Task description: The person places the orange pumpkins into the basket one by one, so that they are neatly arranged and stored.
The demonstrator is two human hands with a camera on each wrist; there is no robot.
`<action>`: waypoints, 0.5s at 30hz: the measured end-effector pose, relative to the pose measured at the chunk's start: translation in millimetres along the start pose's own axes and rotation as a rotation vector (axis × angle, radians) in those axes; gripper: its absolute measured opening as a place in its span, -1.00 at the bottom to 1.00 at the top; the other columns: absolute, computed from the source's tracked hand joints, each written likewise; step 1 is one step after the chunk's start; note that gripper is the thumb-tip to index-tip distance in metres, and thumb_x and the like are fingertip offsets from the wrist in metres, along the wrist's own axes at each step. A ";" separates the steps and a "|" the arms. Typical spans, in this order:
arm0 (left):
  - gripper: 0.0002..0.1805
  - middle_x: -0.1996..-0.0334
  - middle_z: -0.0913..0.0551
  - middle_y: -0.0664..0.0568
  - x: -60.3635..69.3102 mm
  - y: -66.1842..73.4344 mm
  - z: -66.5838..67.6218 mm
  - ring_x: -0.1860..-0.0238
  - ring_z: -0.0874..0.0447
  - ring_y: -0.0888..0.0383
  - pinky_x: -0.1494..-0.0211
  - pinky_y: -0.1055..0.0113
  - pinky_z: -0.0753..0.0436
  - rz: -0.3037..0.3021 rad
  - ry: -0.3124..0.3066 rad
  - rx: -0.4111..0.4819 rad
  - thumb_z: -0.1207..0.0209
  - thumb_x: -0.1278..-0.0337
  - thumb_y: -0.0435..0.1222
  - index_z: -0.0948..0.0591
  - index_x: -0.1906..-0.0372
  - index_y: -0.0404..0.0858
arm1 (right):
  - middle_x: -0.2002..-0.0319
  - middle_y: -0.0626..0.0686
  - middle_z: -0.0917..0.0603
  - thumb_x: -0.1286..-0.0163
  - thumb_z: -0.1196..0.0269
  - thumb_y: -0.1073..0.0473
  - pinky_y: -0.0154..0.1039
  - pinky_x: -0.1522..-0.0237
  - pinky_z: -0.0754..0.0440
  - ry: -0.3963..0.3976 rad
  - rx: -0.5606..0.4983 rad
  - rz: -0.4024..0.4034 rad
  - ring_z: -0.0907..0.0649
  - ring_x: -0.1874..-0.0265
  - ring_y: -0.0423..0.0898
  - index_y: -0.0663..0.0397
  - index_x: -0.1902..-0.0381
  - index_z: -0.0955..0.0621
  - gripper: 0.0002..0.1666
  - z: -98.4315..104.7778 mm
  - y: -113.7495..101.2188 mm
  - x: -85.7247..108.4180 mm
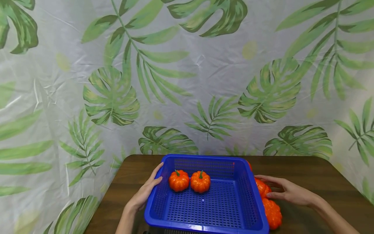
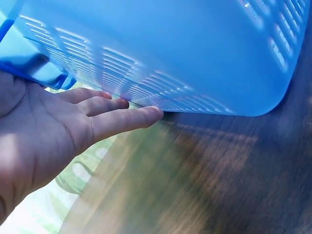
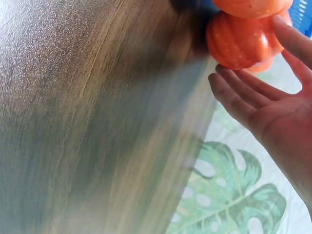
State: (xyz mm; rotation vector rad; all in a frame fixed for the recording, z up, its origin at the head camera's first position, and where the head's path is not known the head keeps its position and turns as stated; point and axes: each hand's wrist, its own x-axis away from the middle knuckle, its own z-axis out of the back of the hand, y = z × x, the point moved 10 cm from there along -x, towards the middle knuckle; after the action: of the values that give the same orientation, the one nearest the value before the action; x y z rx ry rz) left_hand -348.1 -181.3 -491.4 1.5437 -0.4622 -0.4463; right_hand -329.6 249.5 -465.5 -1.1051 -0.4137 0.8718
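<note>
1. Resting along the basket point(image 1: 201, 227)'s left side, the left grip point(image 1: 143, 194) is spread, its fingers nearly straight against the outer wall and not wrapped round the rim.
2. The right grip point(image 1: 293, 192) is spread too, thumb apart from the fingers, about the middle pumpkin point(image 1: 263, 188), just outside the basket's right wall. It is not clenched; how firmly it touches I cannot tell.
3. The near pumpkin point(image 1: 272, 214) sits beside that one on the desk point(image 1: 309, 172); the far pumpkin point(image 1: 249, 165) shows only as a sliver behind the rim.
4. Inside, toward the back left, are the left pumpkin point(image 1: 179, 181) and its neighbour point(image 1: 200, 182), side by side, stems up.
5. The pumpkins look glossy and probably artificial: likely light, fairly stiff and a little slippery. Taking hold across the ribbed sides, thumb opposite fingers, should serve better than the thin stem.
6. The basket looks like light, slightly flexible plastic, best held by its rim.
</note>
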 end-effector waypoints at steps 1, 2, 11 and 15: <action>-0.32 -0.68 0.22 -0.24 0.0 0.2 -0.1 -0.36 -0.46 -0.31 -0.25 -0.08 -0.63 0.001 0.001 0.000 0.29 -0.72 -0.05 0.29 -0.68 0.20 | -0.49 -0.15 -0.45 -0.55 -0.05 0.49 -0.32 -0.18 -0.66 0.008 0.012 0.001 -0.46 -0.40 -0.40 0.34 -0.62 -0.10 -0.24 0.6 -0.8 0.4; -0.32 -0.68 0.22 -0.23 0.0 0.3 -0.1 -0.36 -0.46 -0.31 -0.25 -0.08 -0.63 0.003 0.002 0.000 0.29 -0.72 -0.05 0.29 -0.68 0.20 | -0.48 -0.15 -0.46 -0.55 -0.06 0.49 -0.33 -0.18 -0.66 0.013 0.024 0.001 -0.47 -0.39 -0.40 0.34 -0.62 -0.11 -0.24 1.2 -1.5 0.9; -0.33 -0.69 0.23 -0.23 0.2 0.7 -0.4 -0.38 -0.45 -0.32 -0.26 -0.09 -0.63 0.005 0.007 -0.003 0.30 -0.73 -0.07 0.28 -0.68 0.21 | -0.41 0.11 -0.54 -0.53 -0.15 0.43 -0.36 -0.15 -0.64 0.056 0.157 -0.012 -0.52 -0.34 -0.37 0.38 -0.58 -0.16 -0.25 8.5 -5.0 9.6; -0.33 -0.69 0.23 -0.23 0.4 1.1 -1.1 -0.38 -0.44 -0.33 -0.27 -0.09 -0.62 0.007 0.007 -0.002 0.29 -0.72 -0.06 0.28 -0.68 0.21 | -0.40 0.17 -0.53 -0.52 -0.18 0.39 -0.39 -0.16 -0.61 0.062 0.218 -0.012 -0.51 -0.33 -0.41 0.34 -0.59 -0.18 -0.23 10.4 -9.8 13.0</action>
State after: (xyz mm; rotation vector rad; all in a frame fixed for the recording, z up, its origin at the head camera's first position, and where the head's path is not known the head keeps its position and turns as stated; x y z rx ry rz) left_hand -347.2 -180.7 -490.3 1.5411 -0.4618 -0.4358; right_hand -324.7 264.2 -453.9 -0.9251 -0.2661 0.8483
